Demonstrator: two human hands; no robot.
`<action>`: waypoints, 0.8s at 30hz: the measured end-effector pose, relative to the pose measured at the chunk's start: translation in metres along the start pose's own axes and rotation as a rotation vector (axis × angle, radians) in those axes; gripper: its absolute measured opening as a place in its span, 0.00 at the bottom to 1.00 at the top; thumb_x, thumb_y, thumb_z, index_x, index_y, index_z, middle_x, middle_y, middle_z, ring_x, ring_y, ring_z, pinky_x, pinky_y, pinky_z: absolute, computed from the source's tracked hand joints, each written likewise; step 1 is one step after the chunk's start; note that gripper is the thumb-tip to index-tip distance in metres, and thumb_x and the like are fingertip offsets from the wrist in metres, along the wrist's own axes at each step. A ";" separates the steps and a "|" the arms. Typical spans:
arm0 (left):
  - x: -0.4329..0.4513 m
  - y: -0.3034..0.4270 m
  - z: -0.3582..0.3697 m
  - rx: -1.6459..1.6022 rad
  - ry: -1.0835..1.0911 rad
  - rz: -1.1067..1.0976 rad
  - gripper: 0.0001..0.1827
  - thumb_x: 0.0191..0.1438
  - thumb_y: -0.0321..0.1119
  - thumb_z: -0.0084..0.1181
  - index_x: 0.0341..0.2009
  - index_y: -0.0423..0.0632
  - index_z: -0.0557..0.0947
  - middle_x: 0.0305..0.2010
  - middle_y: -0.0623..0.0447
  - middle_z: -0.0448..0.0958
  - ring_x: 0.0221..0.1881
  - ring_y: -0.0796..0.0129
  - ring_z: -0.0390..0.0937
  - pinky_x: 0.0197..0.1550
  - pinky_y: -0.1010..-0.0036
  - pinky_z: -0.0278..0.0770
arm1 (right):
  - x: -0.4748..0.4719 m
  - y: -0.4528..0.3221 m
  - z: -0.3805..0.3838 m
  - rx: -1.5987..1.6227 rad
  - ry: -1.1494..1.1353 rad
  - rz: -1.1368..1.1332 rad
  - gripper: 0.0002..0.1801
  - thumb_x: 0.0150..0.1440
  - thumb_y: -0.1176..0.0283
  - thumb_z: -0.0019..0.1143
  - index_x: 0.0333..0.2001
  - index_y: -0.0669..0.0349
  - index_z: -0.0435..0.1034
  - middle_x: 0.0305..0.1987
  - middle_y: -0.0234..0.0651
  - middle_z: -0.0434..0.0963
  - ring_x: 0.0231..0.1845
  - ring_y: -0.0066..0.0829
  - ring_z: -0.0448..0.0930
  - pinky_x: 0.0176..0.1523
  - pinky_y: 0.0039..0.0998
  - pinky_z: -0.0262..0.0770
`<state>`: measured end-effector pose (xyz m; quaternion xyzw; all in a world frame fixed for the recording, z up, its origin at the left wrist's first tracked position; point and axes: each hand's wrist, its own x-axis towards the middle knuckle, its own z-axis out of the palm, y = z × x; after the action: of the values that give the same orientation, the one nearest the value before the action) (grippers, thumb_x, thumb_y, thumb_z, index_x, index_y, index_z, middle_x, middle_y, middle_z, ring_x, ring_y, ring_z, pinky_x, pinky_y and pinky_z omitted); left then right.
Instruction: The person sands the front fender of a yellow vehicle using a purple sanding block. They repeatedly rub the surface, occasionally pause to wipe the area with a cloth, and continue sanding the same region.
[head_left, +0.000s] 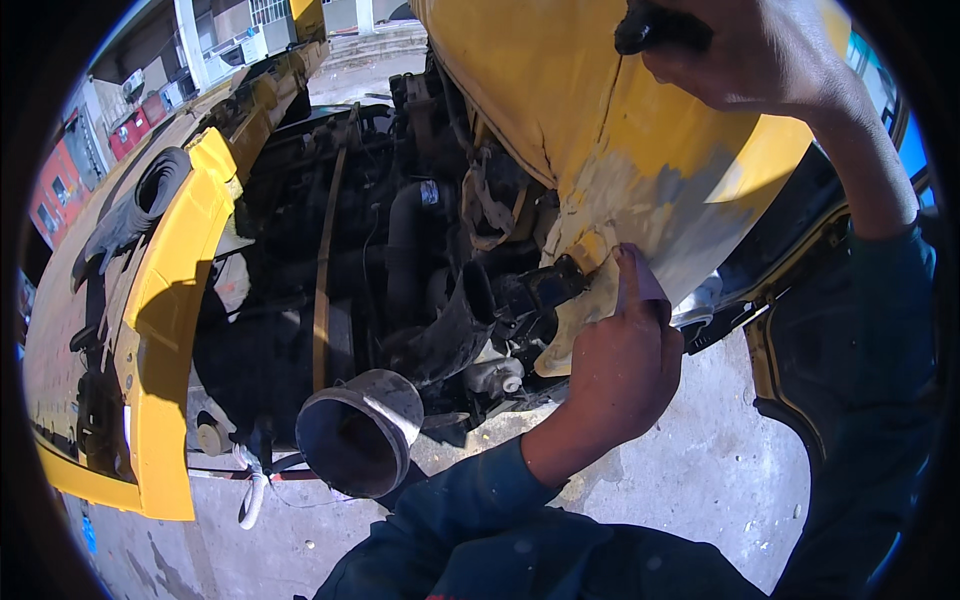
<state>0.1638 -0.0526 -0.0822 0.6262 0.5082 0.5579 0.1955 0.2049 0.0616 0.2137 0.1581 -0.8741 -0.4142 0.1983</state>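
My left hand (626, 375) holds a folded purple sheet, apparently sandpaper (645, 281), with the index finger extended along it. The sheet lies against the lower corner of a yellow vehicle cab panel (540, 67). Around it the panel shows a patch of beige filler (600, 187) and grey worn paint. A crack runs down the yellow surface above this patch. A black hinge-like bracket (555, 285) sits just left of the fingertip. At the upper right, my right hand (757, 52) is closed around a black object (664, 30), perhaps a handle; its full shape is hidden.
Left of the panel is an exposed engine bay with a black curved duct (450, 322). A round-mouthed bucket-like container (360, 435) stands at its near edge. A yellow bumper-like frame (165, 322) rises at left. An open door (802, 352) is at right, above concrete floor (712, 450).
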 end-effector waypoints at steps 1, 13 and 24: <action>0.001 0.000 0.004 0.000 -0.032 0.037 0.50 0.68 0.30 0.60 0.80 0.10 0.50 0.32 0.30 0.87 0.29 0.35 0.88 0.39 0.47 0.89 | -0.006 -0.002 -0.004 -0.005 -0.025 0.011 0.18 0.38 0.71 0.76 0.21 0.58 0.67 0.32 0.37 0.75 0.33 0.41 0.76 0.37 0.42 0.74; 0.025 -0.001 -0.024 0.024 -0.110 -0.163 0.48 0.69 0.28 0.55 0.83 0.17 0.48 0.33 0.28 0.86 0.33 0.33 0.90 0.42 0.46 0.88 | -0.055 0.042 0.002 0.010 0.032 0.021 0.17 0.38 0.71 0.76 0.21 0.58 0.68 0.32 0.37 0.75 0.33 0.41 0.77 0.37 0.42 0.74; 0.017 0.002 -0.019 -0.042 -0.041 -0.148 0.44 0.68 0.27 0.53 0.81 0.15 0.53 0.34 0.27 0.86 0.33 0.34 0.90 0.43 0.49 0.89 | -0.051 0.037 0.000 -0.008 0.056 0.028 0.17 0.38 0.71 0.76 0.21 0.58 0.68 0.32 0.36 0.75 0.33 0.41 0.77 0.37 0.42 0.74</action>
<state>0.1447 -0.0447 -0.0664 0.5941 0.5373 0.5395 0.2595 0.2449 0.1067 0.2321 0.1563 -0.8687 -0.4105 0.2290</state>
